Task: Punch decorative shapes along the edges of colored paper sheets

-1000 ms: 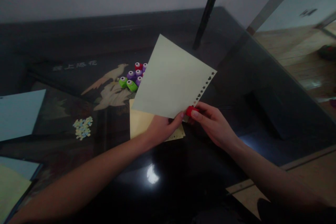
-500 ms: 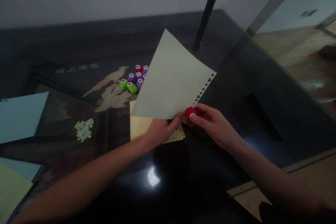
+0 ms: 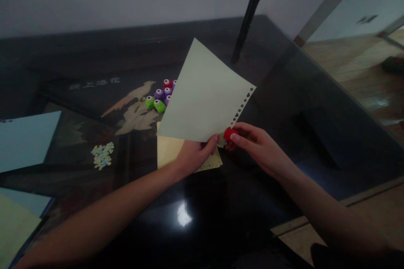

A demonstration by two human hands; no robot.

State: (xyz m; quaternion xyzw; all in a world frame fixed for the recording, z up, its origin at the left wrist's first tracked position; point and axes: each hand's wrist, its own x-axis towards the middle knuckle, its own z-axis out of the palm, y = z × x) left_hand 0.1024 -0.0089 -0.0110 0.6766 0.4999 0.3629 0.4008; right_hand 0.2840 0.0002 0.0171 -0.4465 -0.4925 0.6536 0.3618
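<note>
Above the middle of the dark desk [image 3: 221, 218] we held a pale green sheet [image 3: 205, 96] tilted up off the surface. Our left hand [image 3: 192, 155] was closed on its near edge, thumb on top. Our right hand [image 3: 259, 147] was closed around a small red punch [image 3: 229, 133] set against the sheet's near right corner, at the near end of a row of small cut-out shapes [image 3: 241, 107] running along the right edge.

We judged that the sheet, held by one edge only, could sag or twist, so the punch might bite out of line with the row or overlap the last shape. The punch might also slip off the corner, since little paper was left there.

Counting what we saw: one green sheet in hand, and one yellow sheet [image 3: 170, 153] flat on the desk under it, with punched holes along its near edge. About six spare punches [image 3: 159, 97] sat clustered farther left: two green, at least three purple, one red, though the raised sheet hid part of the group. One heap of paper bits [image 3: 102, 155] lay to the left, and further sheets lay at the left edge; we made out three.
</note>
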